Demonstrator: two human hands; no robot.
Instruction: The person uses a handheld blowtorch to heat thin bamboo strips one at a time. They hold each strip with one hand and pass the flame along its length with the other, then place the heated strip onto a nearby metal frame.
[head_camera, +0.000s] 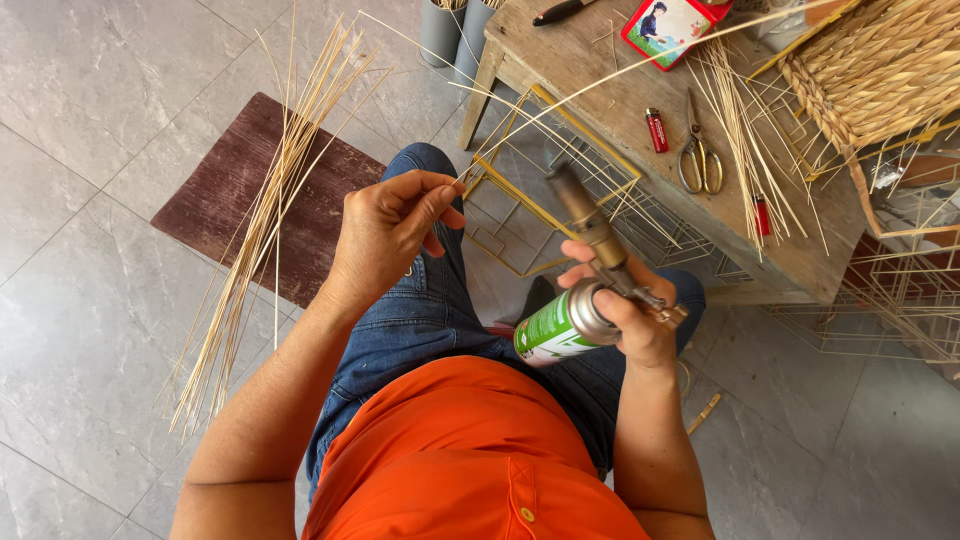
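Observation:
My left hand (385, 232) pinches the end of a thin pale reed strand (640, 60) between thumb and fingers; the strand arcs up and right over the wooden table. My right hand (632, 312) grips a gas torch (592, 232) fitted on a green-and-white gas canister (548, 330), its brass nozzle pointing up toward the left hand. Both hands are over my lap, above blue jeans and an orange shirt.
A bundle of reed strands (262, 215) leans at the left over a dark red mat (225, 190). The wooden table (600, 70) holds scissors (697, 155), two red lighters (657, 130), loose reeds and a woven basket (880, 65). Gold wire frames (560, 195) stand beside it.

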